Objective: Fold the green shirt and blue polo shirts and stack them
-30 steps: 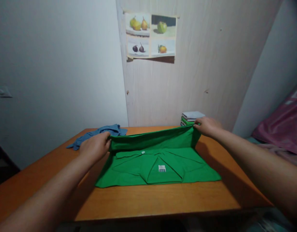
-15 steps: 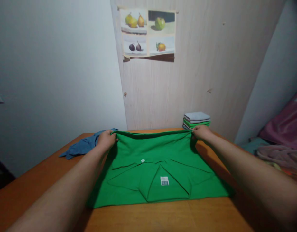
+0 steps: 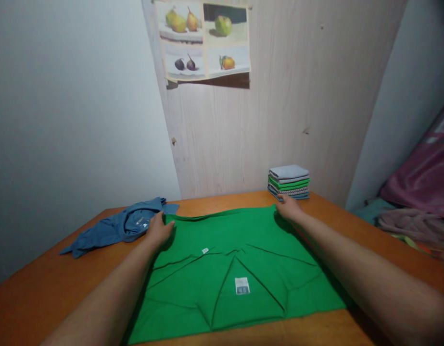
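Note:
A green shirt [image 3: 260, 228] lies spread flat over the wooden table, its neck opening and a white label facing up near the front edge. At its far left corner is my left hand [image 3: 159, 231], thumb and fingers apart and touching the cloth. My right hand [image 3: 289, 208] rests at the far right corner with its fingers loosely stretched and nothing visibly pinched. Both forearms reach along the shirt's sides. Beside my left hand lies a crumpled blue shirt [image 3: 109, 229], its collar opening turned up.
A stack of folded clothes [image 3: 288, 179], grey, green and blue, stands at the back of the table [image 3: 37, 278], just beyond my right hand. Walls close off the back and left. Pink and mauve fabrics [image 3: 405, 223] are piled at the right. Fruit pictures [image 3: 207, 43] hang behind.
The far edge of the green shirt, held up taut before, has come down onto the table. Both hands have loosened their pinch. The view has shifted, uncovering more of the blue shirt and the stack.

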